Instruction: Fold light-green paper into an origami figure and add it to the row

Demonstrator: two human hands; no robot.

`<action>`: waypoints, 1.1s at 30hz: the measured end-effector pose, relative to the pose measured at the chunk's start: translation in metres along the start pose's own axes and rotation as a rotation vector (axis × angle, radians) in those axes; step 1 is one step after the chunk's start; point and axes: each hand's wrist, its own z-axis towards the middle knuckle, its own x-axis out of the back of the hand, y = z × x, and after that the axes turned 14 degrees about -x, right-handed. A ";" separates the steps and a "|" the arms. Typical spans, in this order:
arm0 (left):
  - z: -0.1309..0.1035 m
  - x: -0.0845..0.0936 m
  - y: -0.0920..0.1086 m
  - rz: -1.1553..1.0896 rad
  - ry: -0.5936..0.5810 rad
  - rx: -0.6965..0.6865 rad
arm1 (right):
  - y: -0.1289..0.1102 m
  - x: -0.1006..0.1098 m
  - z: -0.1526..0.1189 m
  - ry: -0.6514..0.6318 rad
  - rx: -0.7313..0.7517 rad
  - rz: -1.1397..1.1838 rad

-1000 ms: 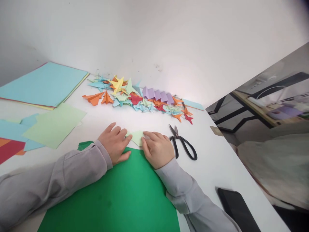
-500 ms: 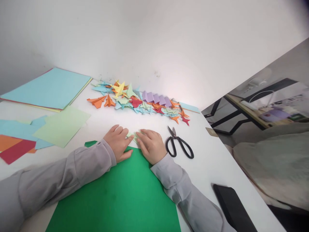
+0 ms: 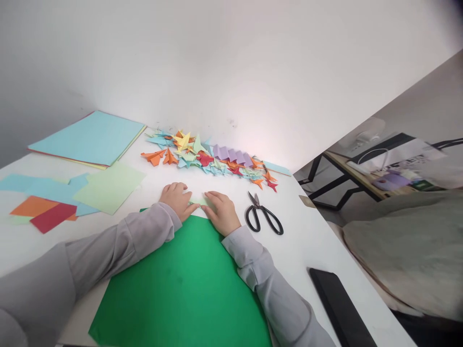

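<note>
A small piece of light green paper (image 3: pixel 198 201) lies between my hands, just beyond the top edge of a large green sheet (image 3: pixel 188 284). My left hand (image 3: pixel 177 200) has its thumb on the paper's near left side, with the fingers bent. From the right, my right hand (image 3: pixel 222 212) pinches the paper's other end between thumb and fingers. Parts of the paper are hidden under both hands, so its folds are hard to make out. Black-handled scissors (image 3: pixel 263 213) rest, blades apart, right of my right hand.
Folded paper figures (image 3: pixel 206 159) in several colours are heaped along the wall, with a purple pleated strip (image 3: pixel 231 154) on top. Loose coloured papers (image 3: pixel 108 185) and a stack of blue-topped sheets (image 3: pixel 90 140) lie left. A black flat object (image 3: pixel 342 303) lies near the right table edge.
My left fingers have drawn back from the paper's middle, and both thumbs have come to its near edge. The view has shifted a little, moving the papers on the left rightward.
</note>
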 end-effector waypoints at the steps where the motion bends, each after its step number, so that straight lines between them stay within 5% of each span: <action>1: 0.000 -0.001 0.000 -0.013 -0.016 -0.023 | -0.001 0.000 0.000 -0.001 -0.004 0.003; 8: 0.005 0.001 -0.005 -0.275 -0.006 0.096 | -0.004 0.003 0.001 -0.027 -0.154 0.232; 16: 0.010 0.000 0.007 -1.060 0.382 0.340 | -0.024 0.013 0.001 -0.044 -0.539 1.195; 21: 0.008 0.004 0.024 -1.153 0.470 0.314 | -0.048 0.014 -0.007 -0.114 -0.657 1.363; 24: 0.007 0.007 0.026 -1.248 0.378 0.281 | -0.048 0.013 -0.007 -0.095 -0.727 1.383; 33: 0.008 0.010 0.018 -1.376 0.121 0.273 | -0.036 0.008 -0.008 -0.077 -0.628 1.305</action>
